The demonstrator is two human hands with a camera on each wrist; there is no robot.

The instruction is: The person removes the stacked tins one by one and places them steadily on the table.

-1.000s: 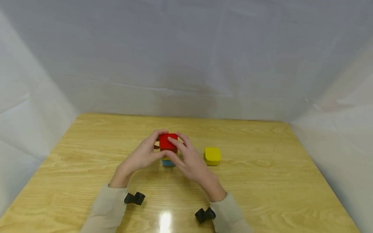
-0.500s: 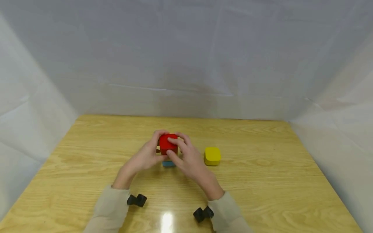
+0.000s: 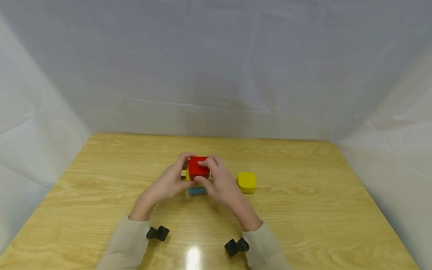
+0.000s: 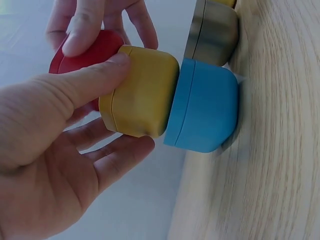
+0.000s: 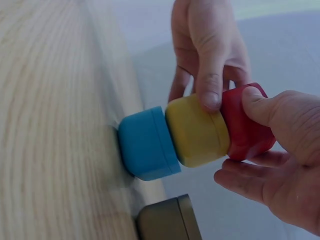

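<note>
A: What is shown in the head view?

B: A red block (image 3: 197, 167) is seen atop a stack at mid-surface (image 3: 101, 187), over a blue block (image 3: 197, 191). It is pinched by the right hand (image 3: 221, 185); the left hand (image 3: 167, 183) is curled round the stack's left side. A yellow block (image 3: 246, 182) lies apart to the right.

A: And the left wrist view?

B: A second yellow block (image 4: 142, 92) is gripped between thumb and fingers, seated on the blue one.

A: The right wrist view?

B: The red block's edges are clamped by thumb and fingers; a grey block (image 5: 167, 220) lies nearby.

A: How might the red block handle?

B: It is judged light, rigid and smooth; opposite flat sides should be taken.
</note>
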